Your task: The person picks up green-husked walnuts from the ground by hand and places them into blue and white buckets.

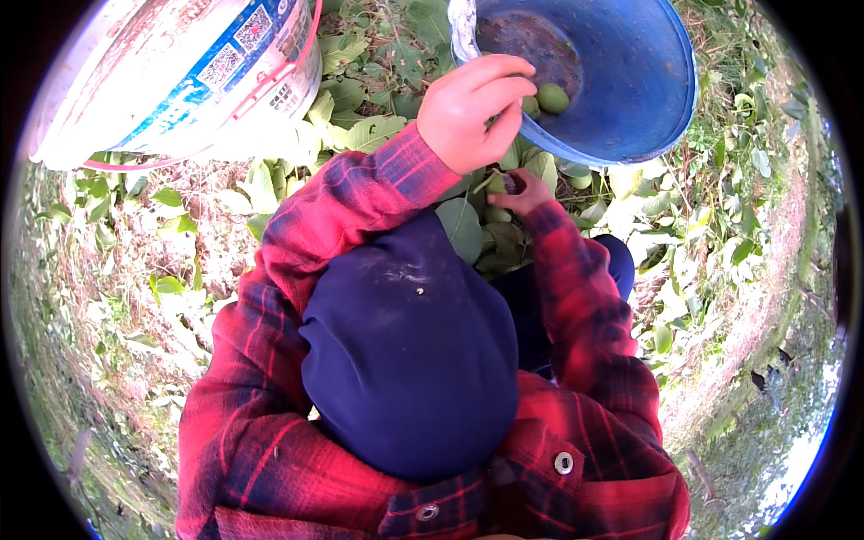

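My left hand [477,108] reaches over the near left rim of a blue bucket [621,117], which is tipped toward me. Its fingers are bent but apart, and nothing shows gripped between them. Just beyond the fingertips are two round green fruits, like walnuts in their husks; the clearer green walnut [552,98] lies against the bucket's inner wall. Lower down, close to the leafy ground, my right hand [529,193] is closed around another green walnut [500,184] with a dark patch. The palm side of that hand is hidden.
A large white pail [207,81] with a blue label and pinkish rim stands at the upper left. Broad green leaves [461,227] and dry grass cover the ground around me. My dark-blue-clad knee [409,342] is bent up between my arms.
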